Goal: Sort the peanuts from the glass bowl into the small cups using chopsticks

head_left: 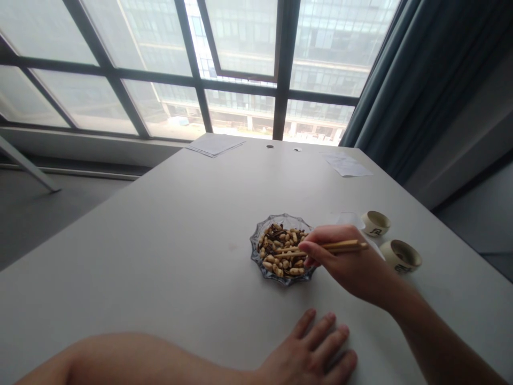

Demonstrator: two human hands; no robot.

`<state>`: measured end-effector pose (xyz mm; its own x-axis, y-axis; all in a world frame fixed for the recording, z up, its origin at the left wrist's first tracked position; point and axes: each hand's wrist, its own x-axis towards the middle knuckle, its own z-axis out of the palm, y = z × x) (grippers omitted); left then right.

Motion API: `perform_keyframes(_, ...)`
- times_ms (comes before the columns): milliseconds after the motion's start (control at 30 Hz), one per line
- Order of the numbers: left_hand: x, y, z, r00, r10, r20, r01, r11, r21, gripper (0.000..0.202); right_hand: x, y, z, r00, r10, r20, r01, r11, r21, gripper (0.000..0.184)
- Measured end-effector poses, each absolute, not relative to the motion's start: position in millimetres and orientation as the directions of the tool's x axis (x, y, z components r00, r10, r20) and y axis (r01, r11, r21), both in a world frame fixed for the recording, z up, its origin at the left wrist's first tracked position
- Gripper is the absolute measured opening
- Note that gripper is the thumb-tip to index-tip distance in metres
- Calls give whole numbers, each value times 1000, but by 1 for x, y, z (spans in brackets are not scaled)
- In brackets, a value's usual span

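A scalloped glass dish [255,251] of peanuts [280,251] mixed with dark bits sits on the white table [180,240]. My right hand [344,262] is closed round a pair of wooden chopsticks [316,249], whose tips lie in among the peanuts. My left hand [316,353] rests flat on the table near the front edge, fingers stretched out, holding nothing.
Two small cream cups [375,222] [401,255] stand right of the dish, a clear lid or film [349,218] beside them. Papers [214,144] [347,164] lie at the table's far end. Behind are windows and a grey curtain [420,80].
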<state>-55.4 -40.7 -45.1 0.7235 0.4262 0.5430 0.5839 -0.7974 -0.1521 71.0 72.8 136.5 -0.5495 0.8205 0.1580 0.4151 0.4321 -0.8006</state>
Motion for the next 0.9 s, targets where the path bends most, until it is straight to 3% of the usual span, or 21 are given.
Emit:
perform_keyframes(500, -55, -40, -48, 717, 418, 557, 583, -798, -152, 26, 69, 71, 132, -527, 826, 202, 438, 467, -768, 39)
perform_keyframes(700, -57, -41, -46, 746, 440, 500, 578, -800, -158, 29, 79, 64, 153, -475, 846, 242, 485, 481, -730, 42)
perform_keyframes(833, -58, -40, -41, 743, 435, 509, 574, -805, -149, 28, 122, 52, 183, -231, 904, 359, 623, 421, -659, 35)
perform_keyframes(900, -58, -40, -38, 747, 430, 507, 565, -812, -145, 28, 150, 48, 195, -12, 886, 464, 797, 289, -530, 35)
